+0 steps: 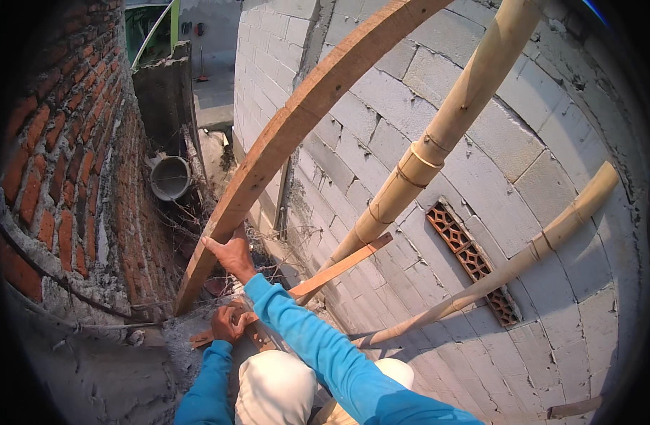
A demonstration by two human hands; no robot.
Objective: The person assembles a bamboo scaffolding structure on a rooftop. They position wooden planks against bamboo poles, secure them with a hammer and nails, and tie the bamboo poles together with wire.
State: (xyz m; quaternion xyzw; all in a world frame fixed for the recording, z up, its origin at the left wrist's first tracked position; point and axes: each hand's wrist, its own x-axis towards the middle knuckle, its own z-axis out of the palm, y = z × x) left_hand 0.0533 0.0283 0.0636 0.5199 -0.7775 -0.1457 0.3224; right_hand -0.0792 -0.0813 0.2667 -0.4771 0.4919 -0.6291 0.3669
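gap between beam (pixel 291 124) and bamboo pole (pixel 392 200)

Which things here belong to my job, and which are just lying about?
In hand:
Long brown wooden beam, held by the right hand
Slim brown wooden strip, near the left hand

Apparently apart from it:
Round grey bucket, untouched
Long pale bamboo poles, untouched; role unclear

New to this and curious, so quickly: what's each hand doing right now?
Left hand: curled at the thinner wooden batten; whether it's gripping cannot be told.
Right hand: closed on the long wooden beam.
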